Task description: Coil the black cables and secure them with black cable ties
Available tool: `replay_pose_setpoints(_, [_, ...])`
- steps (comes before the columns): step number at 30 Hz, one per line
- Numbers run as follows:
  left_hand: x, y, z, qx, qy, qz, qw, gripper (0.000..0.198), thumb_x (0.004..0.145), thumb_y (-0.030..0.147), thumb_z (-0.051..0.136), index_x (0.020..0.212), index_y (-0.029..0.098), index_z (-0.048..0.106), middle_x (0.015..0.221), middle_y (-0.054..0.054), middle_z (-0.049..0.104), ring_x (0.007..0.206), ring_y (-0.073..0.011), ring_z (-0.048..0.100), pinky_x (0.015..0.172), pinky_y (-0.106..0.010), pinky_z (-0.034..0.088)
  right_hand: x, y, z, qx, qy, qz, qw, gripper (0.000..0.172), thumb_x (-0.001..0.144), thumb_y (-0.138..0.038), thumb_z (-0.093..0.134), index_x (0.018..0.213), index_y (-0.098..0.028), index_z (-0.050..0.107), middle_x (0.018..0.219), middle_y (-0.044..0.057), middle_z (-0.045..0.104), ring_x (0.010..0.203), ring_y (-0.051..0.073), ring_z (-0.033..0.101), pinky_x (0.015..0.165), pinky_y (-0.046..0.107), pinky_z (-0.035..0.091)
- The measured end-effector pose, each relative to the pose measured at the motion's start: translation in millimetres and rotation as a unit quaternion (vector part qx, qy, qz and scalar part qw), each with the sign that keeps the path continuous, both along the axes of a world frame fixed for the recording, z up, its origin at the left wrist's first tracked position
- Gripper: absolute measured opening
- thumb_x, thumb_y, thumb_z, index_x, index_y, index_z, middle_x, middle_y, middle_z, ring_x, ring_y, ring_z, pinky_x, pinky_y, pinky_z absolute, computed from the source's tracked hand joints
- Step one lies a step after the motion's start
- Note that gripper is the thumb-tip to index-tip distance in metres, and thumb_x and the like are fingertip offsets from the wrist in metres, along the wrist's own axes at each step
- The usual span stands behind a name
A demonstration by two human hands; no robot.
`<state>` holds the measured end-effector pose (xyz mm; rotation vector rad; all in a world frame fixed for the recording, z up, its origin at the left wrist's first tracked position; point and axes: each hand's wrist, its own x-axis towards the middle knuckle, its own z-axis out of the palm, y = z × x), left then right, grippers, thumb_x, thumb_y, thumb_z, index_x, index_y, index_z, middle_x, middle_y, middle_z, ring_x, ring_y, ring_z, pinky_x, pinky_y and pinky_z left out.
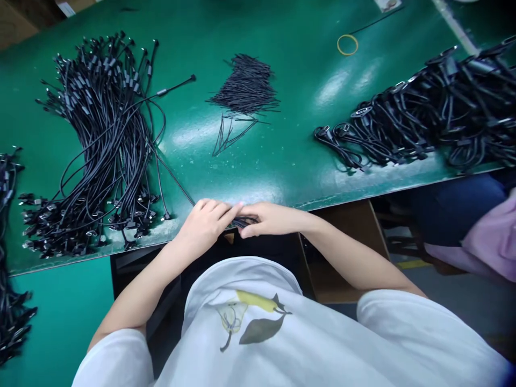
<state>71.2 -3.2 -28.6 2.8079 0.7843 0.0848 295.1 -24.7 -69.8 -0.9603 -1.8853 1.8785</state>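
Note:
At the table's front edge, both my hands meet around a black cable (245, 221) that is gathered into short loops. My left hand (207, 219) has its fingers closed over the cable's left side; a length of the cable runs up and left from it toward a large pile of black cables (116, 129). From the right, my right hand (272, 219) pinches the loops between thumb and fingers. Beyond my hands lies a heap of short thin black ties (245, 86), with a few loose ones (231, 134) nearer me.
Coiled black cables (403, 118) lie bundled in a row along the right of the green table (290, 145). A yellow rubber band (347, 45) rests at the back. More cables (10, 322) hang at the far left. A person's pink garment (492, 236) shows at the right.

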Motion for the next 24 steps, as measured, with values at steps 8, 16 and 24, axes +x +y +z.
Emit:
replay_pose_setpoints(8, [1.3,13.1,-4.9,-0.309,-0.327,0.276,0.849,0.054,0.094,0.039,0.051,0.144,0.022,0.042,0.138,-0.013,0.057,0.122,-0.0233,0.059,0.101,-0.040,0.051,-2.0,-13.4,10.5,0.302,-0.259,-0.182,0.900,0.027,0.099,-0.027,0.040,0.115,-0.014,0.057,0.103,0.010,0.066,0.091,0.021,0.062,0.075,0.031,0.045])
replay_pose_setpoints(16, [31.8,9.5,-8.1,-0.207,-0.321,0.356,0.853,0.053,0.077,0.040,0.074,0.123,0.019,0.061,0.118,-0.010,0.067,0.094,-0.0202,0.069,0.090,-0.037,0.057,-13.2,-19.2,3.9,0.455,-0.386,-0.194,0.779,0.035,0.103,-0.034,0.031,0.119,-0.015,0.056,0.087,0.007,0.062,0.072,0.017,0.057,0.057,0.029,0.034])
replay_pose_setpoints(24, [41.1,14.1,-12.2,-0.056,-0.249,0.291,0.922,0.043,0.098,0.040,0.042,0.133,0.016,0.054,0.113,-0.012,0.069,0.096,-0.0183,0.066,0.089,-0.031,0.052,-7.0,-16.1,4.0,0.429,-0.384,-0.195,0.794,0.033,0.102,-0.034,0.034,0.115,-0.016,0.058,0.089,0.006,0.063,0.074,0.015,0.058,0.055,0.028,0.030])
